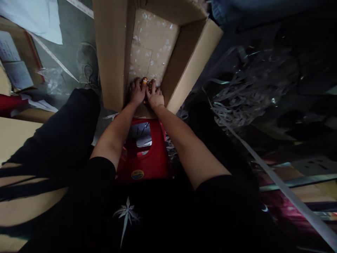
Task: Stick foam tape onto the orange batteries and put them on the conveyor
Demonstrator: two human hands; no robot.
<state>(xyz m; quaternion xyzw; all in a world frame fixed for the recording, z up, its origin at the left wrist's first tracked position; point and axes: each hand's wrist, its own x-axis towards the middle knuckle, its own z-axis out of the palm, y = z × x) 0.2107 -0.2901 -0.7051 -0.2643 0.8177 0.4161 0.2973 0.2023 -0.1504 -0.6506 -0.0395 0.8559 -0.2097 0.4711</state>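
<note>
A tall open cardboard box (pixel 113 52) stands in front of me, and both my hands reach into its near end. Between them sit several small, shiny amber bottle-like pieces (pixel 145 80), partly covered by fingers. My left hand (pixel 137 92) is curled at the left of these pieces, its thumb against one with an orange tint. From the right, my right hand (pixel 156 97) has its fingers bent over the others. Exactly how many pieces each hand grips is hidden. Whitish glossy spots dot the bottom of the box (pixel 158 35).
Below the box is a red plastic stool (pixel 152 165) with a cut-out opening. Tangled pale strapping (pixel 244 91) lies on the right, with a long strap (pixel 276 182) running forward. At left are a shoe (pixel 86 65), clear plastic wrap (pixel 54 79) and another carton (pixel 23 52).
</note>
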